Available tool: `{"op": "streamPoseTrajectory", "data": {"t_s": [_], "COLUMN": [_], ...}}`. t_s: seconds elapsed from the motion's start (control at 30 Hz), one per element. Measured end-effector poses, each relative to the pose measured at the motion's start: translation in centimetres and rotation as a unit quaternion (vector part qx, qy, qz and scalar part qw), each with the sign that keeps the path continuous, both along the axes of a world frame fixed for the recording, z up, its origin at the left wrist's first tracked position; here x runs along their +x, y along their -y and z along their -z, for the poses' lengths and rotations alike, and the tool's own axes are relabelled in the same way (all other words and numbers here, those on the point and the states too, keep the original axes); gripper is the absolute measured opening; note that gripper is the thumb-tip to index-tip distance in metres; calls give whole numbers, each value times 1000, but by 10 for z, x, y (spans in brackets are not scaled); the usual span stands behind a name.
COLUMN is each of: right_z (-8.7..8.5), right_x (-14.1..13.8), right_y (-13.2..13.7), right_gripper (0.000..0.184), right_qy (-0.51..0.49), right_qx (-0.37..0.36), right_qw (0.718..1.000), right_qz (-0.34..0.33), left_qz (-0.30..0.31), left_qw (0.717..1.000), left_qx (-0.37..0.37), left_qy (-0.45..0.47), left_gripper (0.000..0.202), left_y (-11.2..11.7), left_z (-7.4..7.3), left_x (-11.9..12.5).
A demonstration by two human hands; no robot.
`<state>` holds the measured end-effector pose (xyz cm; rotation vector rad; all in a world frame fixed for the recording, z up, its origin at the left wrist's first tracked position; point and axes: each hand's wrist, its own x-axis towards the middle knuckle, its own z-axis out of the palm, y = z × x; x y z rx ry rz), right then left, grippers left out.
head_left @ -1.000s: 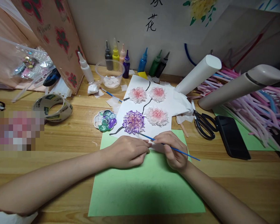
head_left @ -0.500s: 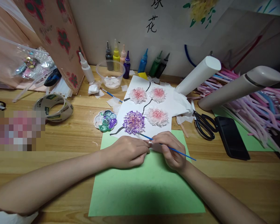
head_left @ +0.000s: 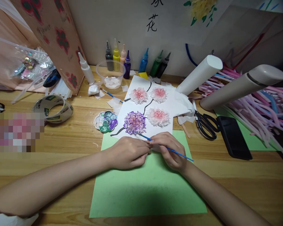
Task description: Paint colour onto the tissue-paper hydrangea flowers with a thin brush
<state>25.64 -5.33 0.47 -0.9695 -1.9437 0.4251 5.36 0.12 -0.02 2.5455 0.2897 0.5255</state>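
Note:
My right hand (head_left: 171, 150) is closed round a thin blue paintbrush (head_left: 179, 154), whose tip touches the lower edge of a purple tissue flower (head_left: 135, 122). That flower and three pink tissue flowers (head_left: 158, 116) are stuck on a white sheet (head_left: 138, 109) with black stems. My left hand (head_left: 129, 153) lies beside the right one with its fingers curled, pinching the sheet's near edge. Both hands rest over a green paper sheet (head_left: 143, 188).
A small paint palette (head_left: 106, 121) sits left of the white sheet. Paint bottles (head_left: 127, 64), a clear bowl (head_left: 110, 75) and a glue bottle (head_left: 86, 67) stand at the back. A tape roll (head_left: 53, 108) lies left. Scissors (head_left: 206, 124), a black phone (head_left: 234, 136), two white tubes (head_left: 199, 75) and straws lie right.
The brush in my right hand has slid a little to the left and its handle end sits lower in reach. My left hand has stayed put.

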Motion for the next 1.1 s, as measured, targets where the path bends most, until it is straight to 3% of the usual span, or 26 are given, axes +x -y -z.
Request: {"op": "streamPoseTrajectory", "data": {"t_s": [0.3,1.1], "right_z": [-1,1], "right_x": [1,2], "right_y": [3,2], "right_gripper": [25,24], "right_qy": [-40,9], "right_qx": [20,36], "right_qw": [998,999], "right_qz": [38,26], "left_qz": [3,4], "left_qw": [1000,1000], "left_qx": [-6,-1], "left_qy": [24,20], "left_gripper": [25,24], "left_y": [0,0], "left_z": [2,0], "left_x": [-1,0]}}
